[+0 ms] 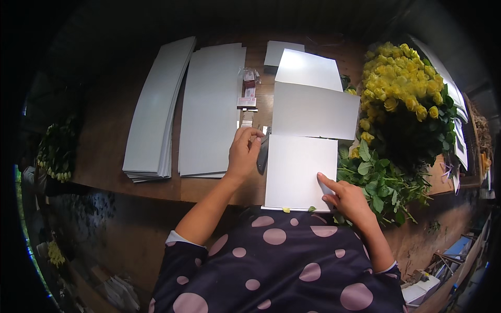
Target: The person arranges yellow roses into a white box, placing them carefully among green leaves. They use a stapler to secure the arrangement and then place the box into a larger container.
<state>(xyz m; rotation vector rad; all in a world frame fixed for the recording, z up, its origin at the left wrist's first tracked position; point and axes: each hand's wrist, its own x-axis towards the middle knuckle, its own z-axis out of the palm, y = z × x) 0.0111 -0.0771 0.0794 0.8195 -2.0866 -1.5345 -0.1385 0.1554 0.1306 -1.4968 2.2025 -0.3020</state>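
Observation:
My right hand rests on the right side of a folded white cardboard sheet, its index finger extended across the surface and its thumb near the edge. The sheet lies at the table's front edge, close to my body. Beyond it, another white panel lies flat, and its far flap tilts upward. My left hand hovers left of the panels, fingers curled. Beside its fingertips lies a dark hand tool, partly covered by the cardboard; whether the fingers touch it is unclear.
Two stacks of long white cardboard sheets, one far left and one nearer, lie on the wooden table. Small printed boxes sit beside them. Yellow roses with leafy stems fill the right side.

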